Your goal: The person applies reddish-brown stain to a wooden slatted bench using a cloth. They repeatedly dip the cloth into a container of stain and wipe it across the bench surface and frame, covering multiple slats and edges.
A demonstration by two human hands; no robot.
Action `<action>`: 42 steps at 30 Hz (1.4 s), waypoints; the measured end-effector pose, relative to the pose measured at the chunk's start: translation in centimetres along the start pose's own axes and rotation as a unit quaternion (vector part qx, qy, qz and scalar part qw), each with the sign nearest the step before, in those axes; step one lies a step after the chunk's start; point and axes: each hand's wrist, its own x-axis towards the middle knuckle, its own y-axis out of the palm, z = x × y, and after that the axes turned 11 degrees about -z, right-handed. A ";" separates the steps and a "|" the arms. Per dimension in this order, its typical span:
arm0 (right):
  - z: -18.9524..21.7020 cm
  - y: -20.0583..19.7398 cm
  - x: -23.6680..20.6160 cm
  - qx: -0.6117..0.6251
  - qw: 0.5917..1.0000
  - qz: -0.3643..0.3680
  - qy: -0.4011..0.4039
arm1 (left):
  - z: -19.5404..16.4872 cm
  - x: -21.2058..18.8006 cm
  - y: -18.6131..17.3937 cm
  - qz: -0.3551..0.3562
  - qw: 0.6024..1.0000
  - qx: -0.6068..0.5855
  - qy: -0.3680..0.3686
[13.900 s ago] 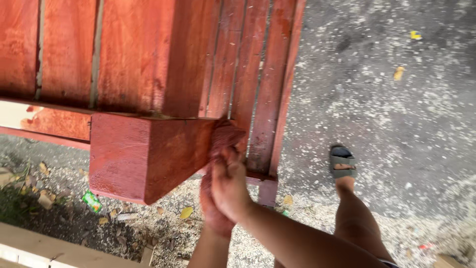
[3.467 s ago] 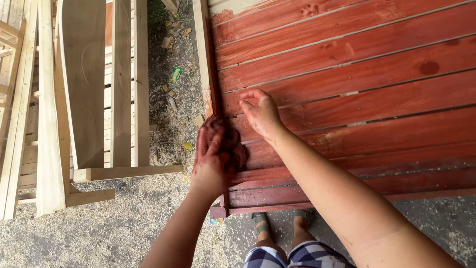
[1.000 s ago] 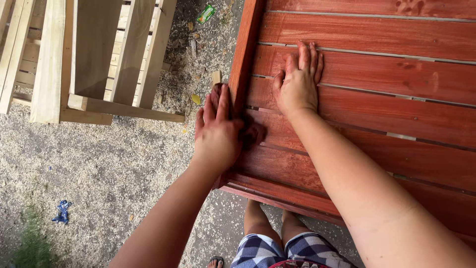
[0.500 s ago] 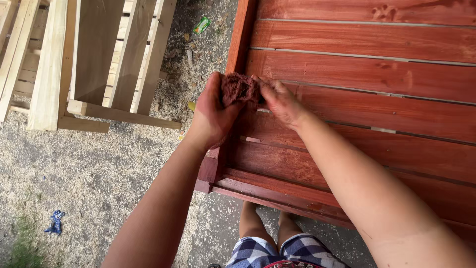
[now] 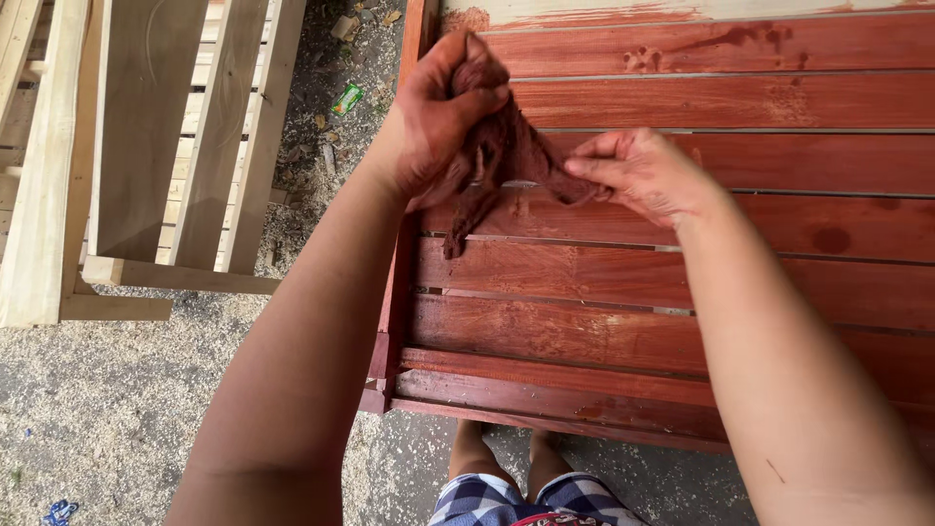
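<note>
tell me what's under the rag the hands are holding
Under the stained rag, pinched by the left hand and right hand, lie the red-stained slats of a wooden panel. The strip of slat directly beneath the bunched cloth is covered.

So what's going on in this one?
A person holds a stain-soaked reddish rag in both hands above a red-stained slatted wooden panel. The left hand grips the bunched part of the rag, and the right hand pinches its other end, pulling it out. Both hands are smeared with red. To the left, an unstained wooden frame lies on gravel ground.
</note>
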 end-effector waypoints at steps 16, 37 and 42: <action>-11.2 20.0 -3.5 -0.330 0.875 0.192 -0.298 | 9.8 -15.1 -8.2 -0.250 0.855 0.444 0.097; -11.7 20.7 -4.8 -0.295 0.890 0.206 -0.278 | 11.4 -17.3 -7.0 -0.302 0.837 0.455 0.028; -10.8 21.6 -5.9 -0.389 0.862 0.117 -0.305 | 11.0 -17.0 -6.8 -0.307 0.833 0.459 0.018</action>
